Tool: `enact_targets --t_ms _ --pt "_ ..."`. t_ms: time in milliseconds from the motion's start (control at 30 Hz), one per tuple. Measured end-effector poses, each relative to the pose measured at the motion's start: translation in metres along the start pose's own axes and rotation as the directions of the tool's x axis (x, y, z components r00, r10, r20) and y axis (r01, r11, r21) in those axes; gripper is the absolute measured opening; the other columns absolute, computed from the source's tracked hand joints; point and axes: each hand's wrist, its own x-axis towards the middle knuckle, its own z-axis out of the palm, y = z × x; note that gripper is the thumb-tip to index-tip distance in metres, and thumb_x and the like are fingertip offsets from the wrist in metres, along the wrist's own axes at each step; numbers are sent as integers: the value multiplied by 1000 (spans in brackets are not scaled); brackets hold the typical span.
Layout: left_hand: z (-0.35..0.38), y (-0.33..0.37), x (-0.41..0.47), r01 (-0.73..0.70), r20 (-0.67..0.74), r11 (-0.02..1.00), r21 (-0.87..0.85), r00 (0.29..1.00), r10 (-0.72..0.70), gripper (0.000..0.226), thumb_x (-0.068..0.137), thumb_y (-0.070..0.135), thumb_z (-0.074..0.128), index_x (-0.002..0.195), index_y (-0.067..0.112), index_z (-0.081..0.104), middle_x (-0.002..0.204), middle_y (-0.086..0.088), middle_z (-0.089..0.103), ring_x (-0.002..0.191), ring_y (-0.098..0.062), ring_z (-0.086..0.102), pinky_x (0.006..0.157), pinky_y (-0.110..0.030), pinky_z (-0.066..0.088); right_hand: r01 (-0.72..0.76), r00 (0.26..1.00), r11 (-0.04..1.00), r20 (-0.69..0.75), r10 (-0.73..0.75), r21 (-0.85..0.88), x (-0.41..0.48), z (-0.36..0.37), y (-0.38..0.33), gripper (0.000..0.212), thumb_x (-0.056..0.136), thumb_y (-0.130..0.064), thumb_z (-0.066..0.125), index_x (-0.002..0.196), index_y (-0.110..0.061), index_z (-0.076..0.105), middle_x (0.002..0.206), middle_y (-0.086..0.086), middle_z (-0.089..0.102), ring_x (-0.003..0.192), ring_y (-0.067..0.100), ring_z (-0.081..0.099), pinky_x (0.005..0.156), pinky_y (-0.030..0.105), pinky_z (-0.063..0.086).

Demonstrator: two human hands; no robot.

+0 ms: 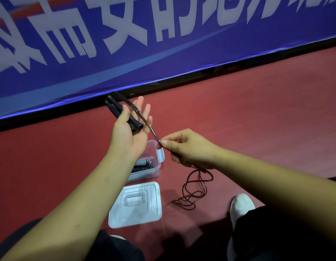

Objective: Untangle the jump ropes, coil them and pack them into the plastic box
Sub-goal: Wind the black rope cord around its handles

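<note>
So we've got both black handles [123, 114] lying along our left hand [130, 132], thumb pinning them to the palm and fingers spread straight. The rope [144, 119] arcs off their far ends and slants down-right into our right hand [187, 149], pinched at thumb and forefinger. The rest drops into a loose pile [191, 193] on the floor [257, 119]. The plastic box [154, 170] sits open under our left wrist, with the lid [137, 204] beside it, nearer us. We reckon the right hand feeds and the left takes the wraps.
</note>
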Motion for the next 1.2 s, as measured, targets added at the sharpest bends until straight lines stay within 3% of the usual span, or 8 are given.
enact_targets --t_ms 267,333,467,667,733,833,1133,1200 --pt "-2 -1 -2 136 96 990 33 986 -139 38 100 54 39 132 40 56 120 -16 69 105 -31 68 81 -39 56 -86 986 992 149 72 91 -2 5 -8 29 104 -25 47 102 -10 71 54 11 38 39 13 21 42 18 20" --pt "0 0 -4 136 156 990 26 978 -138 38 101 52 39 132 36 54 101 -10 73 80 -21 71 61 -28 55 -85 984 994 162 73 69 -5 4 -12 30 104 -26 47 105 -7 70 54 11 39 39 14 23 41 19 21" --pt "0 3 6 -63 164 972 226 986 26 20 102 38 46 110 23 55 55 6 33 38 -4 26 35 -16 23 -14 978 998 205 26 -62 -12 -5 -25 26 102 -24 51 106 -10 72 55 9 50 42 17 41 42 21 35" --pt "-20 24 37 -292 41 849 441 951 306 15 102 16 52 91 21 44 48 7 31 38 -6 28 40 -17 26 -2 910 1000 414 8 -15 -21 -22 -34 16 97 0 53 107 3 65 70 18 61 77 33 64 76 38 53" --pt "-30 28 45 -296 21 810 506 943 331 16 102 15 52 90 21 44 46 8 33 38 -7 32 41 -18 31 -31 904 999 426 19 22 -22 -28 -37 14 96 2 53 99 -1 66 68 19 59 64 30 65 64 32 54" --pt "-44 27 55 -255 -19 758 600 943 332 16 101 15 53 89 21 45 50 6 36 39 -7 37 43 -21 38 -14 923 1000 384 9 8 -22 -34 -40 16 95 1 54 104 10 64 60 14 53 39 14 41 40 20 31" --pt "-56 6 58 -112 30 344 932 971 237 8 97 9 53 91 14 52 62 -6 43 48 -18 43 38 -20 42 208 977 977 -36 -209 -40 -10 -70 -47 15 93 -9 62 88 0 72 56 7 35 52 17 27 52 31 21" --pt "-54 2 57 -114 57 342 933 983 175 13 96 9 54 86 16 51 61 -6 43 45 -16 42 41 -23 41 216 967 976 -130 -219 -31 -5 -75 -47 16 93 -7 60 84 -2 72 54 6 34 51 17 27 50 30 20"
